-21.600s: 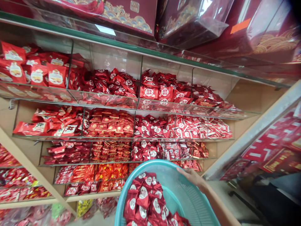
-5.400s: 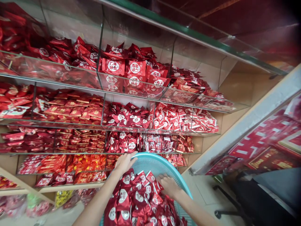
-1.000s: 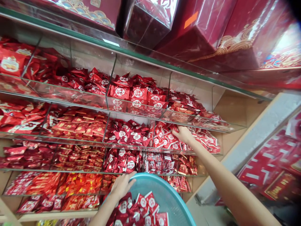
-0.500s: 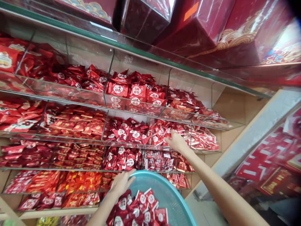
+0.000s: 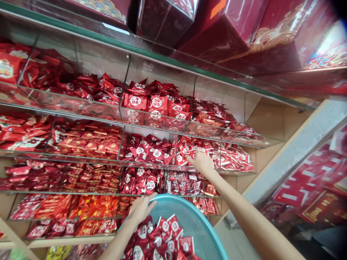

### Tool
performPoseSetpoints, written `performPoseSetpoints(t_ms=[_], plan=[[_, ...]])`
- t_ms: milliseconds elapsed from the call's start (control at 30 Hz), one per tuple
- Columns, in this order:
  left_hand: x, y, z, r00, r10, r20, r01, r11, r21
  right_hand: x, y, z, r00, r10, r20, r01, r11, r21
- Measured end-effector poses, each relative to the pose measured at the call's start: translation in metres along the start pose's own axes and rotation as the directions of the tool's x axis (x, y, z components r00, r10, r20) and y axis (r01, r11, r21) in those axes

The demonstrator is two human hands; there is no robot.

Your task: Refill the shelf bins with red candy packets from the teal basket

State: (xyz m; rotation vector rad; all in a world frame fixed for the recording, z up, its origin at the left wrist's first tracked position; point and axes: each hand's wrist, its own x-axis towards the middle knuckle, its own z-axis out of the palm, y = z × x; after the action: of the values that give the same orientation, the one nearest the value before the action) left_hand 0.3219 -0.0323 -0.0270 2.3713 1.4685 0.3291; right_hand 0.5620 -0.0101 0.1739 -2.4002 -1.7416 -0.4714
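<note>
My left hand (image 5: pixel 141 209) is closed on the rim of a turquoise plastic basket (image 5: pixel 210 231), with the thumb over the edge. Inside it lie several small red packets (image 5: pixel 170 229) with white labels, some darker red. Higher up, my right hand (image 5: pixel 202 162) reaches over the glass front of a shelf compartment, among small red-and-white packets (image 5: pixel 184 150). Its thumb points left, apart from the fingers, whose tips are partly hidden among the packets. No packet shows in its grasp.
Tiered shelves with glass fronts (image 5: pixel 89 155) and dividers hold red and orange packets. Large dark red boxes (image 5: pixel 217 32) stand on the glass shelf (image 5: pixel 162 61) above. Red goods (image 5: pixel 303 177) are at the right, beyond the shelf's side panel (image 5: pixel 273 155).
My right hand has shifted slightly left within the same compartment. My left hand still grips the basket, which has hardly moved. The view has tilted a little.
</note>
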Motion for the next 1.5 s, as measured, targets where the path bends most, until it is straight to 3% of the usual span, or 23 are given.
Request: performPoseSetpoints(t_ms=[233,600,767,933,1100,1233,1400,1500], plan=[[-0.001,0.001,-0.001,1.0,-0.021,0.014,0.021,1.0,-0.005,-0.001,0.0,-0.004,1.0,-0.003,-0.023,0.003,1.0,-0.001],[0.0,0.001,-0.001,0.999,-0.037,0.034,0.038,0.998,-0.046,0.001,0.006,-0.009,0.999,0.033,0.039,-0.036,0.996,0.08],[0.0,0.001,-0.002,0.999,-0.03,0.031,0.032,0.999,-0.043,0.0,0.012,-0.013,0.999,0.052,-0.009,-0.05,0.99,0.128],[0.001,-0.001,0.0,0.999,-0.022,0.024,0.023,0.999,-0.041,0.002,0.019,-0.005,0.995,0.081,-0.052,-0.068,0.974,0.217],[0.002,-0.001,-0.001,1.0,-0.001,0.024,0.002,1.0,-0.03,0.003,0.025,-0.001,0.975,0.174,-0.14,-0.11,0.919,0.379],[0.001,0.001,-0.003,1.0,-0.003,0.031,0.004,1.0,-0.024,-0.009,0.026,-0.012,0.948,0.201,-0.245,-0.051,0.859,0.509],[0.0,0.003,-0.005,0.999,-0.003,0.035,0.004,1.0,-0.026,-0.064,0.014,-0.019,0.972,0.075,-0.222,0.088,0.762,0.642],[0.001,0.002,-0.002,1.0,-0.007,0.027,0.007,1.0,-0.015,-0.106,0.002,0.003,0.973,-0.225,-0.061,0.209,0.726,0.655]])
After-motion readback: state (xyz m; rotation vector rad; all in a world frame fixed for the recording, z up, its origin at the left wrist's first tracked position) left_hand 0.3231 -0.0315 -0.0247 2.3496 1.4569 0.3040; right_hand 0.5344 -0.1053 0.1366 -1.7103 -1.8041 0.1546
